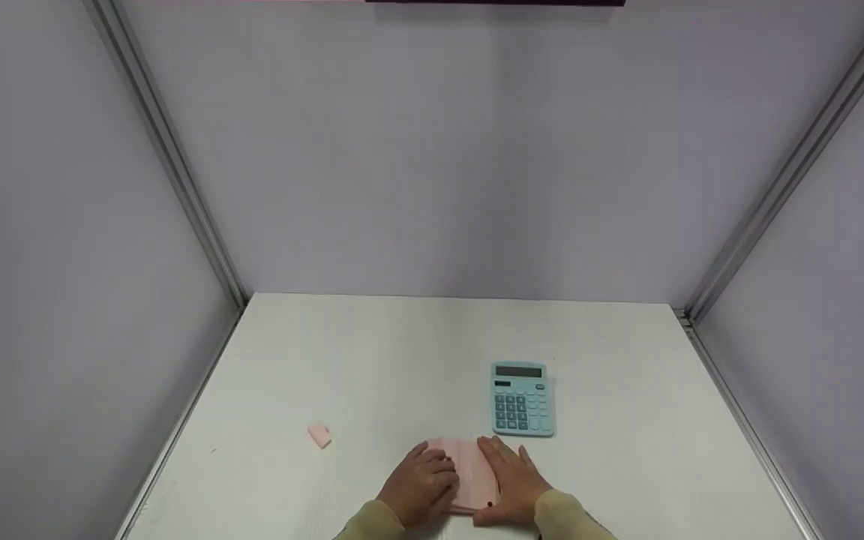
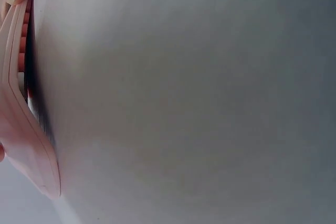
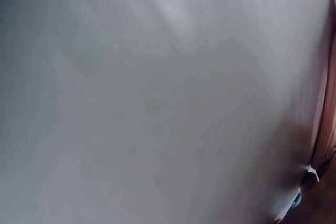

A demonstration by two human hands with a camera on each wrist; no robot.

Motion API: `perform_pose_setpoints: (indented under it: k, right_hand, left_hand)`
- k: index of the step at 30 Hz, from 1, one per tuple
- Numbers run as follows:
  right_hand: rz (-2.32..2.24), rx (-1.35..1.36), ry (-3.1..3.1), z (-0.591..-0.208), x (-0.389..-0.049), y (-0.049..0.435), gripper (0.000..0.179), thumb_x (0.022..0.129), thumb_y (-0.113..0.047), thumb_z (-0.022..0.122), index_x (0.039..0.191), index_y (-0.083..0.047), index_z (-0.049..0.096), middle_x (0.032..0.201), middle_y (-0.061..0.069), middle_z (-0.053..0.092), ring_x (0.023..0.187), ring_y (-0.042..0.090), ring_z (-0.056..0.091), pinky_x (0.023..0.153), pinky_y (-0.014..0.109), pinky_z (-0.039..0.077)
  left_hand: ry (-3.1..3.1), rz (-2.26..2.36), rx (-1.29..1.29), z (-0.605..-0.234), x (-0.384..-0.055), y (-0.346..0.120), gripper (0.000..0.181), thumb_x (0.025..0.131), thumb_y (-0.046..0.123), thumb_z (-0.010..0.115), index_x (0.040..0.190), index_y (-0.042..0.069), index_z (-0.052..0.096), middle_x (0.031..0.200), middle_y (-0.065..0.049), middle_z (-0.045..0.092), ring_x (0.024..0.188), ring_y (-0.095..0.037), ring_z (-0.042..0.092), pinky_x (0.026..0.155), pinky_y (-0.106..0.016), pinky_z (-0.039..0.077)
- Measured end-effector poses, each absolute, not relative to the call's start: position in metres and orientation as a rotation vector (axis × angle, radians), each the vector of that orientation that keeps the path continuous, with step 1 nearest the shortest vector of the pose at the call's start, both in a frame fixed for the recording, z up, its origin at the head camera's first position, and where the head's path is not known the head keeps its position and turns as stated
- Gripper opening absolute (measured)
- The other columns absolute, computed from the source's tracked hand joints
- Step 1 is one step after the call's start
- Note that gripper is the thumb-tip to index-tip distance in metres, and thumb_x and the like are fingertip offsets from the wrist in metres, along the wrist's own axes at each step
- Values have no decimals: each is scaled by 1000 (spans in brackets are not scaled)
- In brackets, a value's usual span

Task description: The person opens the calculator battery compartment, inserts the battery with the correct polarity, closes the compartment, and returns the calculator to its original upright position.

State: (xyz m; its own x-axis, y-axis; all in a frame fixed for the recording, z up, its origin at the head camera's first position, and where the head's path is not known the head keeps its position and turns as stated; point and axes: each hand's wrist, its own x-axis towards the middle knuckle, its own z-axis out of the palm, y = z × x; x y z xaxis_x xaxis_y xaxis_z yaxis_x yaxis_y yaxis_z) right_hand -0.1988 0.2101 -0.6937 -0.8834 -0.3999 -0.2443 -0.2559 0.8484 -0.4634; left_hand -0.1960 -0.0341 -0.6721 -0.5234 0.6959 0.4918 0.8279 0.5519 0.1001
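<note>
A pink calculator [image 1: 473, 476] lies between both hands at the table's near edge. Its plain back, with a dark spot near the lower right corner, faces up in the head view. In the left wrist view, keys show along the underside of the calculator [image 2: 29, 129]. My left hand [image 1: 421, 484] holds its left side, with fingers bent over the back. On the right side, my right hand [image 1: 518, 484] spans the body, fingers at the far end and thumb by the near edge. The right wrist view catches only a blurred pink edge.
A small pink piece [image 1: 319, 435], like a cover, lies on the white table [image 1: 372, 352] to the left. Just beyond the right hand is a light blue calculator [image 1: 522, 399], face up. Grey panels [image 1: 432, 187] enclose the back and sides.
</note>
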Motion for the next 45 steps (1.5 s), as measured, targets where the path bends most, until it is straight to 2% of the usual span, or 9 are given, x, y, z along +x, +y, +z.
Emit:
perform_pose_setpoints:
  k: [8, 14, 22, 27, 45]
  right_hand:
    - [-613, -488, 2691, -690, -199, 210, 133, 49, -87, 65, 155, -25, 14, 159, -3, 20, 146, 20, 16, 115, 59, 7]
    - [-622, -511, 2684, -691, -199, 212, 132, 51, -86, 66, 156, -25, 13, 159, -3, 19, 146, 20, 14, 115, 58, 5]
    - [-638, -500, 2668, -691, -200, 211, 131, 52, -86, 66, 156, -27, 12, 160, -4, 17, 146, 20, 13, 115, 59, 5]
    - [-635, -539, 2698, -696, -199, 212, 131, 53, -87, 64, 156, -25, 11, 159, -2, 18, 146, 22, 14, 114, 60, 6]
    - [-606, -534, 2689, -696, -200, 213, 132, 52, -87, 64, 156, -25, 11, 160, -2, 17, 147, 21, 12, 115, 59, 6]
  left_hand:
    - [-2436, -394, -1266, -670, -198, -36, 13, 90, 28, 64, 91, 22, 75, 99, 8, 70, 101, -13, 62, 96, -45, 48]
    - [-2407, -436, -1297, -668, -198, -38, 15, 90, 22, 61, 93, 19, 76, 100, 6, 69, 100, -14, 61, 94, -46, 49]
    - [-2449, -453, -1281, -666, -199, -35, 14, 91, 24, 62, 89, 18, 74, 94, 6, 65, 95, -12, 57, 93, -34, 47]
    - [-2475, -460, -1269, -665, -199, -33, 12, 90, 24, 64, 87, 18, 74, 91, 7, 62, 90, -11, 54, 94, -31, 46]
    - [-2609, -466, -1224, -664, -204, -30, 13, 90, 29, 64, 93, 19, 72, 93, 9, 61, 92, -8, 55, 96, -30, 46]
